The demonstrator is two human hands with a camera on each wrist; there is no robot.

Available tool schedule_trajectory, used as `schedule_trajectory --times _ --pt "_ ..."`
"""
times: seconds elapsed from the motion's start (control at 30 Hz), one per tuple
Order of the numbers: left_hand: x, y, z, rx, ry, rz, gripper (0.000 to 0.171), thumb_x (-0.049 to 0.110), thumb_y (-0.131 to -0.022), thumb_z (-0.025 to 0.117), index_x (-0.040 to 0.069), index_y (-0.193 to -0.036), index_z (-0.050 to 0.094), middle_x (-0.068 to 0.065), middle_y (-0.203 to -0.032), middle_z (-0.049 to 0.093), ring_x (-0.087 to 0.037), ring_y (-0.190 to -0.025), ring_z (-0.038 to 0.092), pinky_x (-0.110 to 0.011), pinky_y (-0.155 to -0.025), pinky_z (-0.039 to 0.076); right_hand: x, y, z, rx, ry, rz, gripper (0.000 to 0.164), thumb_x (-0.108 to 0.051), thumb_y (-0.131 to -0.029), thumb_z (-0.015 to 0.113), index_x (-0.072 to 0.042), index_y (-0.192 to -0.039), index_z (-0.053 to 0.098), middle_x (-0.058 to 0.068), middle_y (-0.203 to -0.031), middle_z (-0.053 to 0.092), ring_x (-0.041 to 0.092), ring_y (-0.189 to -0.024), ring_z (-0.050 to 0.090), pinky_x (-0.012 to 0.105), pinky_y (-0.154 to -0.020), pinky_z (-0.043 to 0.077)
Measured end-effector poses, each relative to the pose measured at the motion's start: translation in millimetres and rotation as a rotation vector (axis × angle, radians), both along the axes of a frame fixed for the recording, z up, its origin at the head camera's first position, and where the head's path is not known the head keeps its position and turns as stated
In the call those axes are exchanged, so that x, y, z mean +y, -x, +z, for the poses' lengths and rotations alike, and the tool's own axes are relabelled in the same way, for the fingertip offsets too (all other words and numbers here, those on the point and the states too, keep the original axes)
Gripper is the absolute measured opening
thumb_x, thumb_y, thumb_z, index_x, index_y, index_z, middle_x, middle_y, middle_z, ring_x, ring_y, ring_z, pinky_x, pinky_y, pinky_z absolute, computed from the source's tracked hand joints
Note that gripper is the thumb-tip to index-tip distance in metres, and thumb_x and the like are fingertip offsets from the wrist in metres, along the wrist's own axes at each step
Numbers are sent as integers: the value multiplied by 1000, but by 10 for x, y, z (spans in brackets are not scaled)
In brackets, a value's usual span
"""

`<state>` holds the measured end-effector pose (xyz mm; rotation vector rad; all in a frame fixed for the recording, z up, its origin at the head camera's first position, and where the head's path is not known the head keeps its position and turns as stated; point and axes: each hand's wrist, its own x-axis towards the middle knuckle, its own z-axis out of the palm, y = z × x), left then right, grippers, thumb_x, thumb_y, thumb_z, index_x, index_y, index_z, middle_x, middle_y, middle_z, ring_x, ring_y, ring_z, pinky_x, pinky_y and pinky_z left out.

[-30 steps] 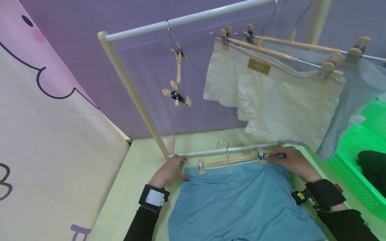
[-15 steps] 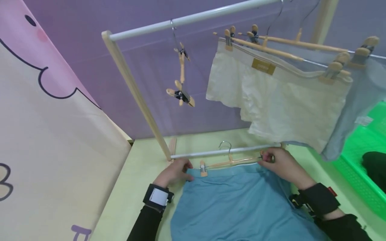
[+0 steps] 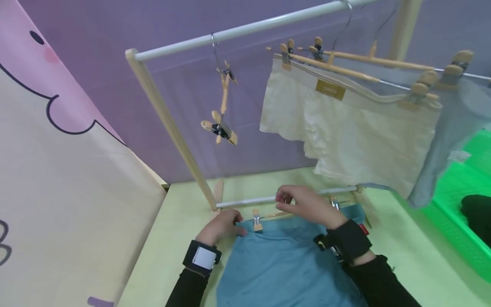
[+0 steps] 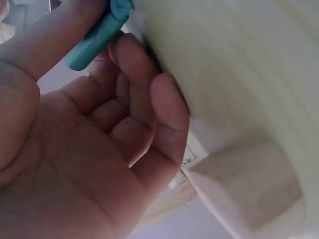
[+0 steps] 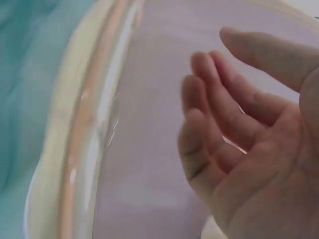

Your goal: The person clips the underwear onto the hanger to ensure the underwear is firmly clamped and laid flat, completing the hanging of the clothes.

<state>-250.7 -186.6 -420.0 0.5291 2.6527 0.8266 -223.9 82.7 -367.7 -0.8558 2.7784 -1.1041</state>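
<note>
Blue shorts [image 3: 276, 268]: one pair, laid flat on the table [image 3: 149, 256], waistband [image 3: 280, 224] at the far end and running left to right.
Left hand [image 3: 219, 228]: at the waistband's left corner, thumb and fingers pinched on the cloth.
Left clip [image 3: 257, 221]: fastened on the waistband, just right of that hand.
Hanger [image 3: 277, 215]: lay along the waistband, long axis left to right, right end slightly farther; its middle was nearer the right hand [image 3: 307, 207].
Right hand: above that middle, apart from it, thumb clear of loosely bent fingers, holding nothing; hook not seen.
Right clip [image 3: 334, 202]: right of the right hand's fingers; its bite on the cloth could not be told.
Lower bar [image 3: 249, 201]: just beyond the hanger, roughly parallel.
Green basket [image 3: 437, 226]: far right.
White shorts [image 3: 345, 128]: clipped up, hung before grey shorts [image 3: 426, 170].
Bare hanger [image 3: 224, 94]: on the upper bar [image 3: 261, 29], left.
Purple wall [image 3: 184, 85]: farthest.
</note>
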Motion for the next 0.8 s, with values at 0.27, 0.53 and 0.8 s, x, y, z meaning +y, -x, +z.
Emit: schedule_trajectory --times 0.27,0.53,0.8 --pt "18 6 -3 11 11 -44 20 11 -81 81 9 -81 61 2 -78 59 -13 -71 51 -28 -65 42 -479 104 -120 -113 -79 -98 19 -23 -96 67 -5 -99 63 4 -84 62 13 -68 52 32 -67 45" --pt "-7 -2 -18 12 -32 -90 20 10 -81 80 10 -79 61 4 -76 57 -12 -69 49 -26 -64 40 -730 48 -304 -183 -76 -3 24 -23 -94 69 -10 -81 54 2 -69 48 12 -58 42 27 -56 33" --pt "-14 6 -13 40 3 -90 21 12 -82 80 12 -79 59 4 -74 55 -12 -67 49 -26 -61 39 -733 111 -425 -211 24 -55 30 -25 -99 62 -11 -73 58 -4 -60 40 12 -53 34 27 -54 28"
